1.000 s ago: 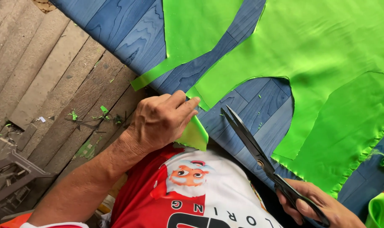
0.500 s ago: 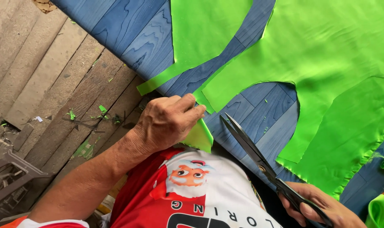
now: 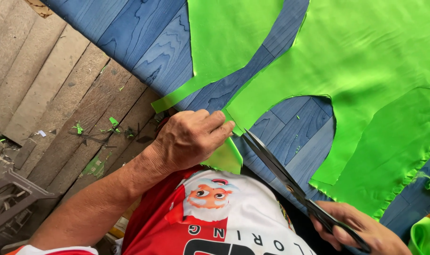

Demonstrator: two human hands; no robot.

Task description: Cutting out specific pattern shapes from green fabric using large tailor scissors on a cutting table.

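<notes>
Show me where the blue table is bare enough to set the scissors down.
Bare blue table lies inside the curved cutout of the green fabric, past the scissors. Another strip runs top left. Crowded where the left hand pinches fabric.

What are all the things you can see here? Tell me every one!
fabric: several cut pieces, bright green, spread over the table
table: one, blue wood grain, under the fabric
scissors: one pair, black, blades nearly closed, pointing at the fabric's edge
floor: grey-brown wooden planks, left
scraps: a few, green, on the floor
crate: one, grey, bottom left
shirt: one, red and white, cartoon face, bottom middle
left hand: pinching a fabric corner
right hand: holding the scissors' handles
</notes>
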